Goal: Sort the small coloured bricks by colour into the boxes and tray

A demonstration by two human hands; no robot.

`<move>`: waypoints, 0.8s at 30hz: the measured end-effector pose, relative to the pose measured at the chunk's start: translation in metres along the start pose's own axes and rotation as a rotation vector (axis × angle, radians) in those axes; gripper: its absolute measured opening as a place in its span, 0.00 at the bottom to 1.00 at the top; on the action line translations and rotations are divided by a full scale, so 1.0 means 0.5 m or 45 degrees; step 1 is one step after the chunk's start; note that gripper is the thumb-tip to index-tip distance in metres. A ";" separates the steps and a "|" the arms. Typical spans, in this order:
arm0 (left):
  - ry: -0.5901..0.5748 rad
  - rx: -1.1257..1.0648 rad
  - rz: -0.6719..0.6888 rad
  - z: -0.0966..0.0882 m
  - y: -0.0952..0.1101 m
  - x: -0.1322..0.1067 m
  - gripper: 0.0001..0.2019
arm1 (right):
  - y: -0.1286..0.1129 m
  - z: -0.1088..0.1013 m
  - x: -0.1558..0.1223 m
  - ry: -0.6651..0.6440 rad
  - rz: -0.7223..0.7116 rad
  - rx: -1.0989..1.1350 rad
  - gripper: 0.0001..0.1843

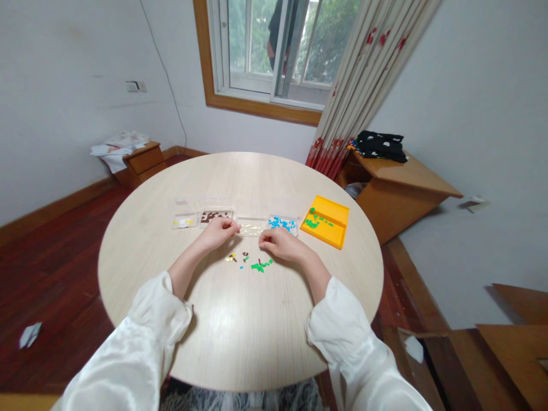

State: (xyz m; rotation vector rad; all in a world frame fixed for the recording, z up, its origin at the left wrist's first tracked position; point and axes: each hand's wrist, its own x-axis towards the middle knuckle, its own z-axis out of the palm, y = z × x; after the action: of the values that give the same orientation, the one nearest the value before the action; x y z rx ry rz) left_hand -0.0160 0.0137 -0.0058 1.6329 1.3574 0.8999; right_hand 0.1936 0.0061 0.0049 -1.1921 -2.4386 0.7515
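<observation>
My left hand [219, 232] is closed in a pinch at the left end of a clear box [252, 221] of cream pieces. Whatever its fingertips hold is too small to make out. At the box's right end, my right hand [280, 244] has its fingers curled together, and I cannot see what is in them. Dark brown pieces fill a clear box [216, 216] behind my left hand; blue pieces lie in another box [283, 222] behind my right. Between my forearms are loose green pieces [260, 266] and a small mix of yellow, brown and cream pieces [231, 258].
A clear box [185, 221] with a few yellow pieces stands at the left of the row. On the right lies an open orange case [340, 231] holding green pieces. The round table [240, 337] carries it all. A tilted wooden cabinet [385, 197] stands beyond its right edge.
</observation>
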 end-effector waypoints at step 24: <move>0.010 0.013 0.019 -0.003 0.014 -0.007 0.14 | 0.253 -0.110 -0.070 1.259 0.776 -0.102 0.13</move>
State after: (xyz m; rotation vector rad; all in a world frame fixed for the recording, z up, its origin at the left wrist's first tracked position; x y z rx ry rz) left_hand -0.0151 0.0097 0.0014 1.6509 1.3583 0.9105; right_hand 0.3212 0.0602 -0.0267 -1.7958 -1.3096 0.0968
